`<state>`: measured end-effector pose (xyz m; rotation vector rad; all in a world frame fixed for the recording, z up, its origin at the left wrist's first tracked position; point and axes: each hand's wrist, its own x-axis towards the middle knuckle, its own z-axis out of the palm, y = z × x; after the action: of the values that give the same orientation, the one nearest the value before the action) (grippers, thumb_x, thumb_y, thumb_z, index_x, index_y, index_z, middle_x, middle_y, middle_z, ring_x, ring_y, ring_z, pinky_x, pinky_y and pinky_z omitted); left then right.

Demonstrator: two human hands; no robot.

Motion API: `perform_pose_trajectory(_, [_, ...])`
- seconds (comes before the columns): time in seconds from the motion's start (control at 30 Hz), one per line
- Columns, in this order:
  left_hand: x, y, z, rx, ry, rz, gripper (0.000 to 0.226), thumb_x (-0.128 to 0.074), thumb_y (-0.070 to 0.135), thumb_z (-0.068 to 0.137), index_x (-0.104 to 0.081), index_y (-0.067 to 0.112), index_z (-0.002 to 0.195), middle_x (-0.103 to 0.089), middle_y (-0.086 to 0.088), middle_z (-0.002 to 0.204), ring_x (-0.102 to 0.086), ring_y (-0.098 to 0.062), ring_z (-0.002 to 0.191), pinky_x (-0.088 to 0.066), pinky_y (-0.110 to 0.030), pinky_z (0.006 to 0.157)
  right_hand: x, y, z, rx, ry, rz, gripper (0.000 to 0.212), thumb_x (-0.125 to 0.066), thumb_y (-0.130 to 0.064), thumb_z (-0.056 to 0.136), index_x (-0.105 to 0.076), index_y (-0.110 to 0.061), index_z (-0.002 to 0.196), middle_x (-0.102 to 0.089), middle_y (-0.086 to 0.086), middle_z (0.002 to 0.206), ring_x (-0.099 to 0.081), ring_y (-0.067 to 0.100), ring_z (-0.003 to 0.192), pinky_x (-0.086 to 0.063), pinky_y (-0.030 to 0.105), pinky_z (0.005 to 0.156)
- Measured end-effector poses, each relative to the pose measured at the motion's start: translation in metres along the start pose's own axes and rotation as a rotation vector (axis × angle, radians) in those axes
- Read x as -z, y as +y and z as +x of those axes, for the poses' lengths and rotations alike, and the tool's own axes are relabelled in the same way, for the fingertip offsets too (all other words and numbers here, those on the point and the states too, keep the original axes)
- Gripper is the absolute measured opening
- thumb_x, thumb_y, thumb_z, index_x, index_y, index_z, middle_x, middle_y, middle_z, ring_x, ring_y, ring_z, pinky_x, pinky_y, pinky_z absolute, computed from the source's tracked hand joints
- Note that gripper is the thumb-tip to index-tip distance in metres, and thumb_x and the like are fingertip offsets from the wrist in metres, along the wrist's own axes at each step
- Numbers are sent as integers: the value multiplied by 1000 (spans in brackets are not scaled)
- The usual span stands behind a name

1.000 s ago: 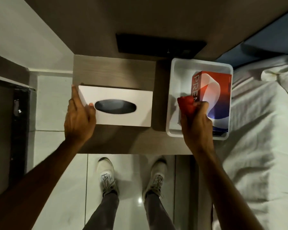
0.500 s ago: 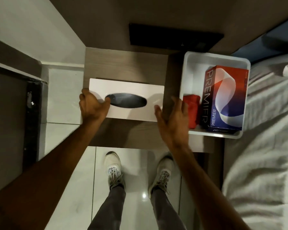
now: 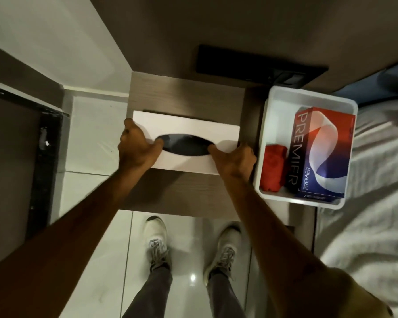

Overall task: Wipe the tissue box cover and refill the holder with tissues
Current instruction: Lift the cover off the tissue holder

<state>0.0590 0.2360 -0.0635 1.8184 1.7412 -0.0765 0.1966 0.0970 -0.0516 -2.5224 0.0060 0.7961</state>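
Note:
A white tissue box cover with a dark oval slot lies flat on the wooden bedside table. My left hand grips its left end, thumb at the slot's edge. My right hand grips its right end, thumb on the top by the slot. To the right a white tray holds a folded red cloth and a red, white and blue Premier tissue pack.
A dark panel sits on the wall behind the table. A bed with white sheets borders the right side. My two feet in light sneakers stand on the glossy tiled floor below the table's front edge.
My right hand dropped the red cloth in the tray, moved left and took hold of the cover's right end. My left hand stayed on the left end.

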Motion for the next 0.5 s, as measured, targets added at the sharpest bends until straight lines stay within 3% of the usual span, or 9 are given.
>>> perform_pose_trajectory(0.27, [13, -2, 5, -93, -67, -3, 76, -78, 27, 83, -33, 4, 140, -58, -25, 130, -62, -46, 114, -53, -42, 84, -5, -2, 3, -15, -40, -16, 82, -82, -47, 72, -54, -5, 135, -56, 16, 137, -49, 34, 129, -45, 43, 106])
perform_pose_trajectory(0.4, [16, 0, 3, -99, -137, -63, 73, -77, 26, 84, -33, 4, 139, -56, -23, 131, -61, -42, 116, -47, -34, 79, 0, -3, 0, -42, -85, 41, 78, -81, -42, 76, -49, -6, 138, -54, 17, 140, -50, 35, 129, -46, 38, 103])
perform_pose_trajectory(0.5, [25, 3, -13, -116, -96, -158, 76, -78, 24, 84, -33, 4, 142, -50, -21, 138, -57, -38, 123, -46, -30, 85, 11, -3, -15, 84, -17, 101, 72, -79, -37, 80, -47, -9, 139, -58, 13, 137, -55, 31, 126, -45, 29, 94])
